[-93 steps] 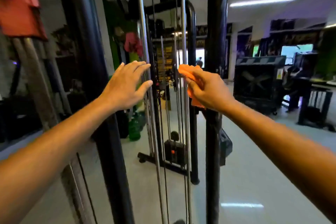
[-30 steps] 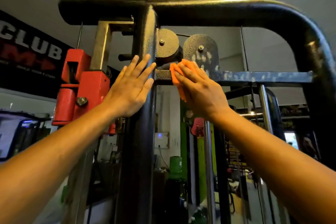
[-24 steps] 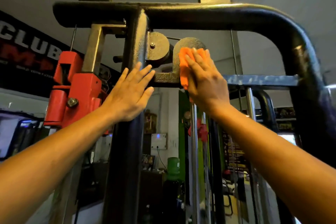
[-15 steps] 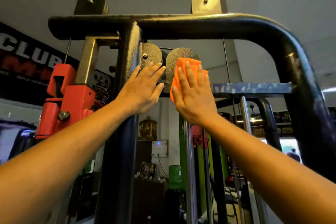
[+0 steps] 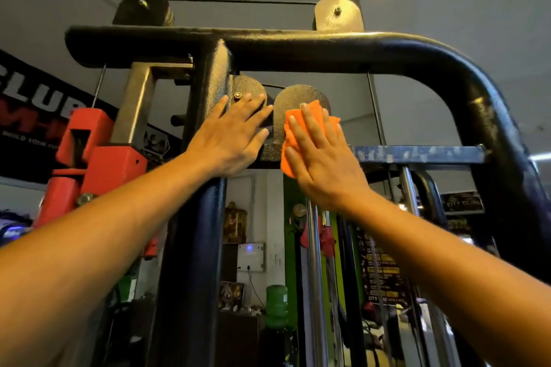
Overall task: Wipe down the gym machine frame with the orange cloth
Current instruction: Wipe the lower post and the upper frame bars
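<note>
From the head camera, looking steeply upward, the gym machine frame (image 5: 298,49) fills the middle of the picture: a thick black top bar runs left to right across the upper half and bends down along the right edge, while a black post (image 5: 193,232) stands nearly vertical at centre left. The orange cloth (image 5: 290,140) sits just right of centre, pressed flat under the right hand (image 5: 323,158) against a rounded metal plate (image 5: 293,101) and the thin crossbar (image 5: 417,154) running off to the right; its long side runs roughly up and down. That hand is spread flat, fingers straight and pointing up, pinning the cloth rather than clutching it. The left hand (image 5: 229,140) is also flat and holds nothing, resting where the post meets a second rounded plate (image 5: 247,91). Most of the cloth is hidden beneath the right palm, with only its left and upper edges showing. Both forearms are cut off by the lower corners. A red bracket (image 5: 98,152) sits at the left, and the wall banner (image 5: 26,116) behind it is only partly readable.
</note>
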